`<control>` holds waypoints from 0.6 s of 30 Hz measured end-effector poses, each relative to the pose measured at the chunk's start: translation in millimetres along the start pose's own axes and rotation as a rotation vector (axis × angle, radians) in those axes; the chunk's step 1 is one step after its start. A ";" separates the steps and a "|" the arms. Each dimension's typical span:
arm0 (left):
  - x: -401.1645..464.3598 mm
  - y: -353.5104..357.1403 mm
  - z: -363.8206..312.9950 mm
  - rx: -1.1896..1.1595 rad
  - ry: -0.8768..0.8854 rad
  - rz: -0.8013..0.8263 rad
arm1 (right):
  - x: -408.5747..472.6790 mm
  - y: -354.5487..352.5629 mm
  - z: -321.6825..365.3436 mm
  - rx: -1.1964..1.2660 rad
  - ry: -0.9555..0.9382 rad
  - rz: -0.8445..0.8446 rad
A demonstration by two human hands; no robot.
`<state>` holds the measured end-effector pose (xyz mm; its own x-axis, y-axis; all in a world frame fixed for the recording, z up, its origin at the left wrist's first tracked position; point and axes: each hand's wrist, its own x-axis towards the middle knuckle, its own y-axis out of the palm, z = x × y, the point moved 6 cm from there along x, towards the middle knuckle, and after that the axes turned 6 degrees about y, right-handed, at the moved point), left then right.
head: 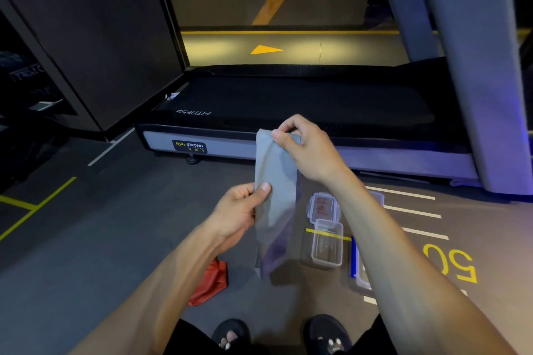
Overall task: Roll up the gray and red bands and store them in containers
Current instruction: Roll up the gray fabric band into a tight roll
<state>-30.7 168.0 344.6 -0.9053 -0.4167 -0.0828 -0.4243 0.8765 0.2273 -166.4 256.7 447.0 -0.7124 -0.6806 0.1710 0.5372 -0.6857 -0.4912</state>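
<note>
— Head view shows the gray band (275, 181) hanging flat between two hands, above the floor (115, 239). How will it handle, you think?

— It looks thin, light and very soft; it folds and drapes under its own weight. I judge it will not keep a roll by itself, so take it at the top edge and keep tension.

— And the hands?

— The right hand (305, 147) pinches the top end, raised and forward. The left hand (239, 213) is lower, thumb pressed on the left edge, fingers behind. Both are clamped on the same band, apart along its length.

— The rest?

— The red band (210, 282) lies crumpled on the floor. A clear container (327, 242) stands open just beside its lid (323, 207), before the treadmill (288, 112).
</note>
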 end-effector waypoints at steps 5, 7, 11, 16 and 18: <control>-0.2 0.9 2.6 -0.019 -0.023 0.026 | -0.1 2.0 0.0 0.020 0.002 -0.011; 0.7 0.0 2.8 0.005 -0.040 0.003 | -0.8 4.3 1.4 0.025 -0.007 -0.003; 1.2 -4.6 6.0 0.084 -0.103 -0.049 | -3.1 5.4 3.1 0.001 -0.022 -0.004; 4.4 -11.2 7.9 0.176 -0.106 -0.100 | -4.9 6.4 0.0 -0.038 -0.003 -0.001; 7.4 -11.6 5.0 0.260 -0.033 -0.122 | -6.2 6.3 -0.7 -0.047 0.002 0.002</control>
<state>-32.5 155.9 336.5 -0.8459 -0.5182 -0.1265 -0.5173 0.8548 -0.0423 -158.9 256.8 442.3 -0.7122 -0.6813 0.1689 0.5165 -0.6716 -0.5312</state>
